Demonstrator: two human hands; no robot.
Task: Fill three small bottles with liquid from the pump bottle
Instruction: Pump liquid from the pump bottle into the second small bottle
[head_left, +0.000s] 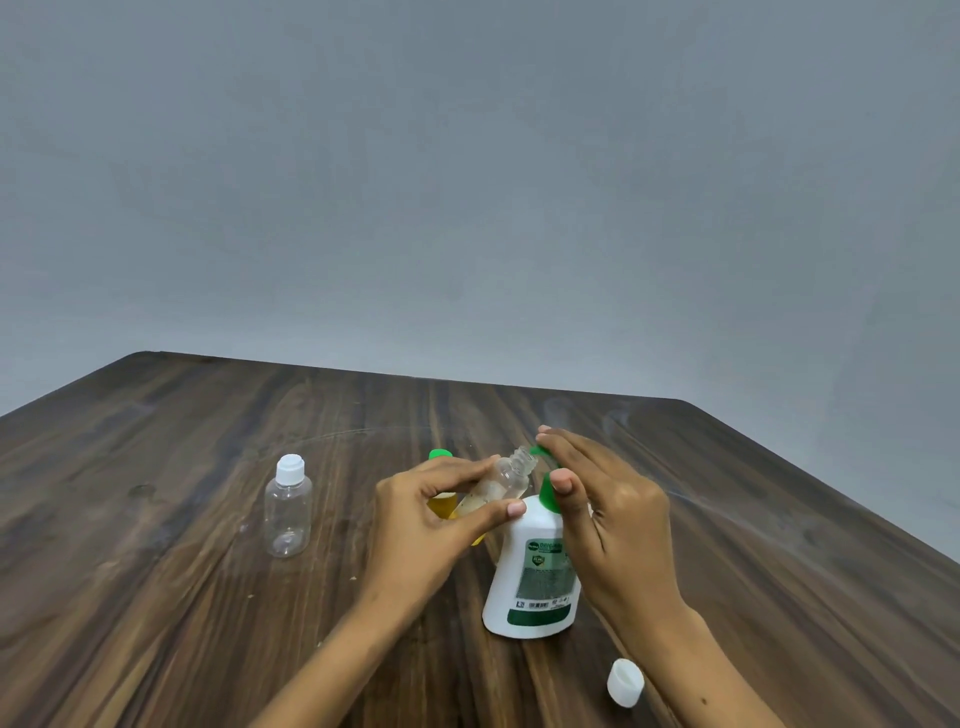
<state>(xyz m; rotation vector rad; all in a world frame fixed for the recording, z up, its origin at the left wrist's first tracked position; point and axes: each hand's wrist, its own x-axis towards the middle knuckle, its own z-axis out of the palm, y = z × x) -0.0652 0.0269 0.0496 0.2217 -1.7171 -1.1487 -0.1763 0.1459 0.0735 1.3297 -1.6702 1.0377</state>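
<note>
Holding an uncapped small bottle (506, 480), tilted, at the pump bottle (532, 566) spout in a curled left hand (431, 519), pressing the pump with flat right hand (597, 499); yellow-filled bottle (441, 499) behind, empty capped bottle (288, 506) waiting far left on the bench (156, 597).

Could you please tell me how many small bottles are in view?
3: a capped, empty clear plastic bottle standing at left; an uncapped clear bottle tilted in the left hand; a yellow-filled, green-capped bottle mostly hidden behind that hand. Others may be hidden.
</note>
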